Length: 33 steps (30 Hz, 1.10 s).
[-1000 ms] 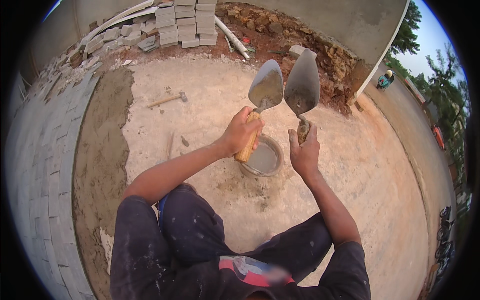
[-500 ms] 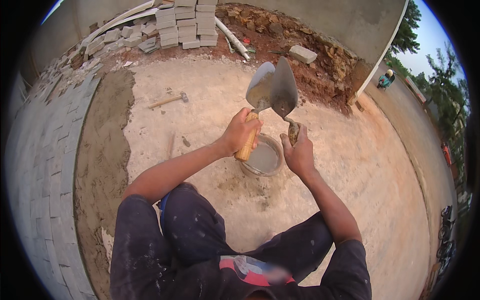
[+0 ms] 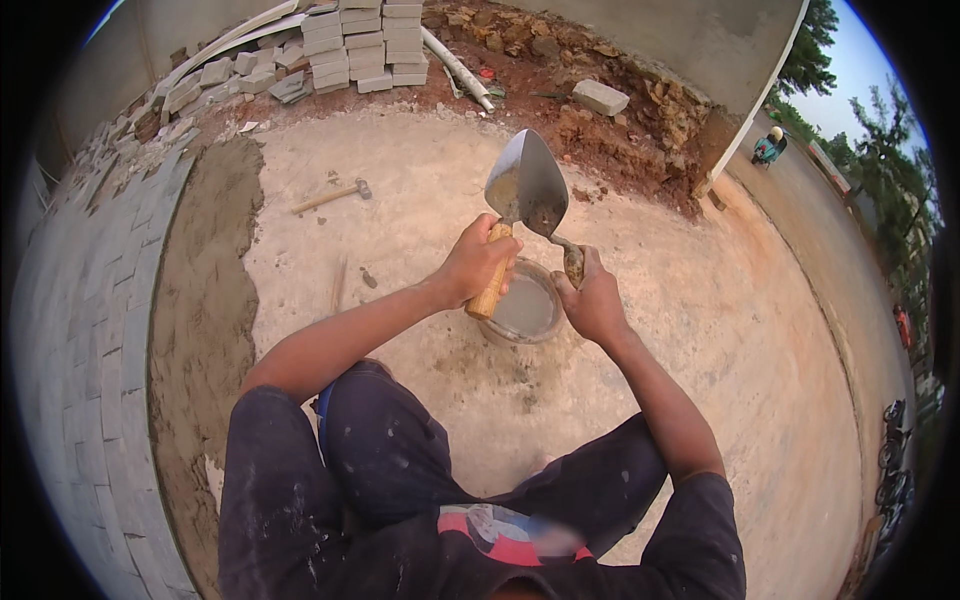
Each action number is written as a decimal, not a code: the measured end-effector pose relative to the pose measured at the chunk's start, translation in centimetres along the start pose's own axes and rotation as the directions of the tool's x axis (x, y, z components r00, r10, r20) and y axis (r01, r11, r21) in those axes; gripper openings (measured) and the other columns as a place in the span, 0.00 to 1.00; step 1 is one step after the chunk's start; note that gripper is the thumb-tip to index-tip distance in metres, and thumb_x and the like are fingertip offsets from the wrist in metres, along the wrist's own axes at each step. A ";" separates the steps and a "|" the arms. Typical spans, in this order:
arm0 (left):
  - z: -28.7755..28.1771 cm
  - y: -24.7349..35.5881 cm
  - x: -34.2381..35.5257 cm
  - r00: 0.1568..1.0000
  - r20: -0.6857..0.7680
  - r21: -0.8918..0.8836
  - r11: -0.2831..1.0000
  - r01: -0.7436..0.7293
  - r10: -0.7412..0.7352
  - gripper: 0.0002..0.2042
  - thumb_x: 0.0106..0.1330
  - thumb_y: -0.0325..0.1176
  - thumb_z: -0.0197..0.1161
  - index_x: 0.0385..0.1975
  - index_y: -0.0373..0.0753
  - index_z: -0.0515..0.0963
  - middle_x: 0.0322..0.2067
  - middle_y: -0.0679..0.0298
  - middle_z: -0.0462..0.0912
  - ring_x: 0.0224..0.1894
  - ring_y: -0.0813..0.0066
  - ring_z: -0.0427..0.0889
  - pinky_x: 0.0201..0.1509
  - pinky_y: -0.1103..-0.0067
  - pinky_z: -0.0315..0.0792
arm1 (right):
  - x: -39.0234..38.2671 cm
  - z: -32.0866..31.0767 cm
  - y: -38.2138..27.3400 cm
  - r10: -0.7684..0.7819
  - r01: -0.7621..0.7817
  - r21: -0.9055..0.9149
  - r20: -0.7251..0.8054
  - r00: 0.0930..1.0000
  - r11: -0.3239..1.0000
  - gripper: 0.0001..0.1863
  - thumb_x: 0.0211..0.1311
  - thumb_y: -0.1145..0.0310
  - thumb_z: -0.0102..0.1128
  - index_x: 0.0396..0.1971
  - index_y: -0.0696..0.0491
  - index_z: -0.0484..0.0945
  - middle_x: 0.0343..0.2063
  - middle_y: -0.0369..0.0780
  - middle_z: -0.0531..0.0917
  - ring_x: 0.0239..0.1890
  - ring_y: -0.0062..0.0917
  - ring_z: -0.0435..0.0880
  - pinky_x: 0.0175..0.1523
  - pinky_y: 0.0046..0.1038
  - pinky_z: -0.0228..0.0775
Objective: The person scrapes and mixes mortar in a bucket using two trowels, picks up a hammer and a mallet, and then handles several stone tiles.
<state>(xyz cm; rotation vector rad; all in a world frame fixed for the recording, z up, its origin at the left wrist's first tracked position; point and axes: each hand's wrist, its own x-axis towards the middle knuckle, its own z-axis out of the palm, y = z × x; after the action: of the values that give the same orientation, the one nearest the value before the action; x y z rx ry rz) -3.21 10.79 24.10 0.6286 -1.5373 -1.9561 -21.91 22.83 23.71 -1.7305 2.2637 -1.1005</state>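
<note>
My left hand [image 3: 474, 262] is closed round the light wooden handle of a trowel [image 3: 503, 187], its blade pointing up and smeared with mortar. In my right hand [image 3: 594, 298] is a second trowel [image 3: 541, 182] with a dirty, mortar-crusted handle. Its grey blade crosses in front of part of the left trowel's blade, and the two look to be in contact. Below and between my hands stands a round bucket [image 3: 527, 303] holding greyish liquid. Part of its rim is hidden by my left hand and the wooden handle.
A hammer [image 3: 333, 196] lies on the pale concrete floor [image 3: 700, 400]. Leftward runs a strip of wet mortar [image 3: 200, 330] beside laid grey pavers [image 3: 90, 400]. Stacked blocks [image 3: 372, 45], a white pipe [image 3: 458, 68] and a loose block [image 3: 601, 97] sit at the far side.
The right trowel's blade has tilted leftward and lower, now overlapping more of the left blade. My right hand has shifted slightly left; my left hand has hardly moved.
</note>
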 end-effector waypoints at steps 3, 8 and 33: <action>-0.5 -0.8 1.2 0.998 0.025 0.131 0.990 -0.052 0.049 0.17 0.70 0.34 0.61 0.50 0.37 0.61 0.26 0.63 0.74 0.15 0.75 0.75 0.18 0.76 0.74 | 0.2 -1.4 0.7 0.014 0.002 0.110 -0.148 0.989 0.994 0.23 0.65 0.63 0.64 0.54 0.58 0.69 0.30 0.53 0.84 0.32 0.47 0.86 0.38 0.41 0.77; -0.7 -3.5 3.1 0.993 -0.069 0.420 0.900 0.116 -0.096 0.21 0.70 0.36 0.62 0.53 0.35 0.60 0.28 0.60 0.78 0.23 0.71 0.81 0.25 0.74 0.76 | -1.4 -5.8 -0.8 0.241 -0.196 0.375 -0.076 0.968 0.906 0.23 0.64 0.66 0.65 0.55 0.60 0.71 0.21 0.36 0.77 0.17 0.17 0.74 0.24 0.25 0.69; -2.7 -30.1 20.4 0.685 0.006 0.910 -0.280 -0.306 -0.729 0.23 0.59 0.38 0.66 0.56 0.39 0.82 0.60 0.57 0.79 0.60 0.59 0.80 0.59 0.55 0.74 | -12.7 -9.3 1.9 0.625 -0.597 0.481 0.122 0.771 0.642 0.24 0.63 0.68 0.65 0.56 0.63 0.72 0.23 0.34 0.77 0.18 0.14 0.74 0.25 0.19 0.67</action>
<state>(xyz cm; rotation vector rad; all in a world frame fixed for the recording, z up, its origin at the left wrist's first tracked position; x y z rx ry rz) -20.63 0.35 -6.20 0.9085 -3.8234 -0.2548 -23.30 38.54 25.13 -0.6472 2.0610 -1.3804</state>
